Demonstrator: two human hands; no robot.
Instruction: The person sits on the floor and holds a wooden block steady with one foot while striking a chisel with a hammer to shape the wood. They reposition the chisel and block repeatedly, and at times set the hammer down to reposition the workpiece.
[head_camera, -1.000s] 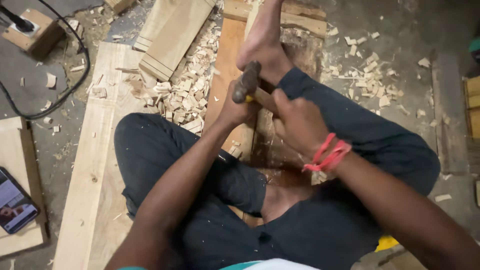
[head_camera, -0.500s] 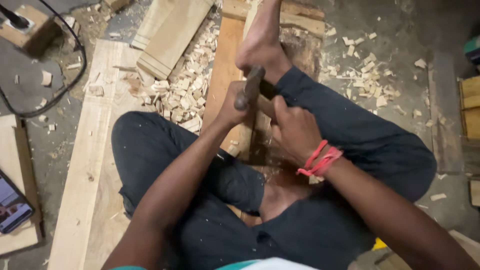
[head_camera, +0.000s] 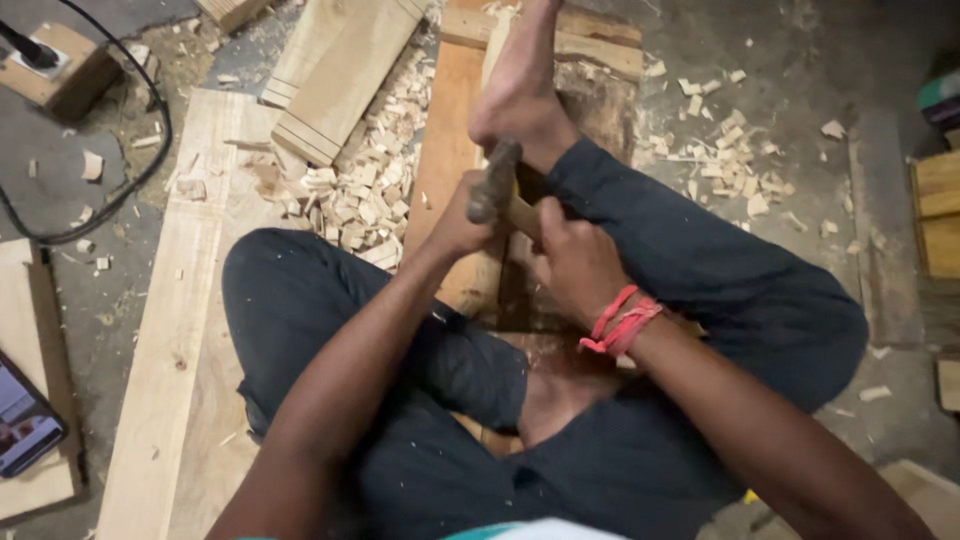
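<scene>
The person sat on the floor with legs in dark trousers (head_camera: 700, 290) folded around a reddish plank (head_camera: 450, 130), one bare foot (head_camera: 520, 85) stretched out along it and pinning it down. The right hand (head_camera: 575, 262), with red threads (head_camera: 622, 322) round the wrist, was wrapped around the wooden handle of a hammer (head_camera: 495, 180), fingers curled tight and pressed together on the shaft. The hammer's dark metal head stood just above the left hand and just beside the heel of the foot, blurred so its edges were hard to read. The left hand (head_camera: 458, 222) was closed in a fist right under the hammer head; whether its fingers pinched a tool I could not tell, since the fist and hammer hid whatever was inside. Both hands were touching or nearly so, over the middle of the plank. A heap of pale wood chips (head_camera: 365, 195) lay just left of the plank, more chips (head_camera: 730, 160) scattered to the right. Pale boards (head_camera: 335, 70) rested beyond the heap, another long board (head_camera: 175, 330) ran beside the left leg, a black cable (head_camera: 130, 170) curled near a small wooden block (head_camera: 60, 65), and a phone (head_camera: 25, 425) lay at the left edge.
</scene>
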